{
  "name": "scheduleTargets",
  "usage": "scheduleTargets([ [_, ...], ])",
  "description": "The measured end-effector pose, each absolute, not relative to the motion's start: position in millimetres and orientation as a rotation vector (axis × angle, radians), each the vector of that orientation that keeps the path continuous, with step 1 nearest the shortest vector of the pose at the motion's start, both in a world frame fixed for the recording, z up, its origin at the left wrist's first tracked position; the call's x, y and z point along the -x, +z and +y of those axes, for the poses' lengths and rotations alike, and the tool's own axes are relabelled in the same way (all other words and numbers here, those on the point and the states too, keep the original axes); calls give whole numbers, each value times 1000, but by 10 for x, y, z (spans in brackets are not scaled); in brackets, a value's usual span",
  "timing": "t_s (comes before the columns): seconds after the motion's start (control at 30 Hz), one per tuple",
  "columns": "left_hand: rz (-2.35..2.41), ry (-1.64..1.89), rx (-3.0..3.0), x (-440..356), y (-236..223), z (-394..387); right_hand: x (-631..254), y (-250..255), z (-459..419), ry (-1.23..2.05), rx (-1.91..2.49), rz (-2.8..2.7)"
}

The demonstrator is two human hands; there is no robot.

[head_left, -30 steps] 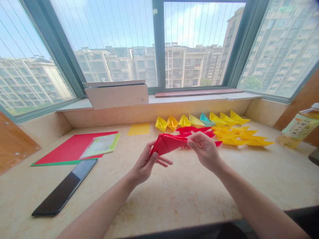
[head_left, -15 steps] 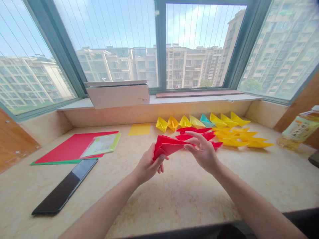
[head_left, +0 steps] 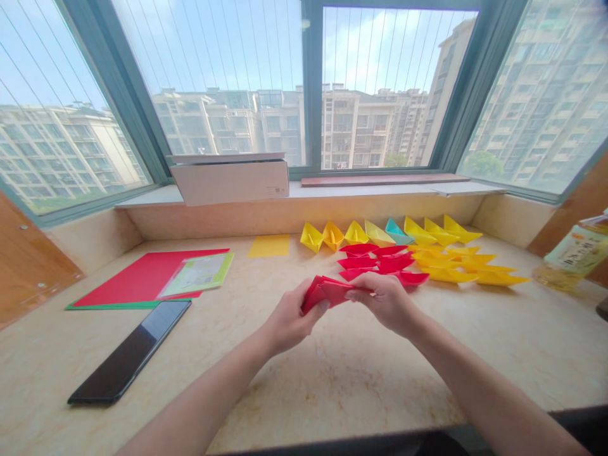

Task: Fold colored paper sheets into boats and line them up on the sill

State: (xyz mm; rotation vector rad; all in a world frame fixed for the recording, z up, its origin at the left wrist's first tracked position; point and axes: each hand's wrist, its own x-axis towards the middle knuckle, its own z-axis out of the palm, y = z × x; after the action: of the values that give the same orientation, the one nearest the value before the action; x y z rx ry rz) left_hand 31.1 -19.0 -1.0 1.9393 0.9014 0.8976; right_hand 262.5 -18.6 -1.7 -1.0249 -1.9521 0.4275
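Note:
A folded piece of red paper [head_left: 327,291] is held in the air above the counter, between both hands. My left hand [head_left: 294,316] grips its left end, thumb on the near face. At the right end, my right hand [head_left: 387,301] pinches the paper between thumb and fingers. Just behind the hands stand several red paper boats [head_left: 358,263] in short rows. To their right are several yellow paper boats [head_left: 451,272], and behind these runs a row of yellow boats with one blue paper boat [head_left: 396,231] among them.
On the left lie red sheets [head_left: 128,278] over green, a clear paper packet [head_left: 197,275] and a black phone [head_left: 130,351]. A yellow sheet [head_left: 269,246] is near the back wall. A white box [head_left: 230,180] rests on the sill; a bottle [head_left: 577,250] stands far right.
Both hands have come down a little with the red paper. My right fingers, raised and spread before, now close on its right end. The paper looks flatter.

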Motion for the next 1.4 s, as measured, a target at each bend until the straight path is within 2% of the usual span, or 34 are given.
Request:
scheduleTargets([
  [0.23, 988, 912, -2094, -259, 11, -159, -2593, -25, -194, 392, 1119, -2168],
  [0.4, 916, 901, -2102, -239, -8, -148, -2558, 22, -244, 616, 1155, -2107],
  [0.67, 983, 1024, -1670, -342, 3, -214, -2593, 82, -258, 934, 822, -1926],
  [0.9, 879, 1035, -1588, -468, -39, -328, -2539, -18, -273, 636, 877, -2055],
  [1.23, 807, 1013, -1693, -451, -63, -284, -2483, -124, -318, 829, 858, -1984],
  [1.4, 709, 959, -1597, -482, -29, -307, -2457, -129, -276, 699, 897, -1970],
])
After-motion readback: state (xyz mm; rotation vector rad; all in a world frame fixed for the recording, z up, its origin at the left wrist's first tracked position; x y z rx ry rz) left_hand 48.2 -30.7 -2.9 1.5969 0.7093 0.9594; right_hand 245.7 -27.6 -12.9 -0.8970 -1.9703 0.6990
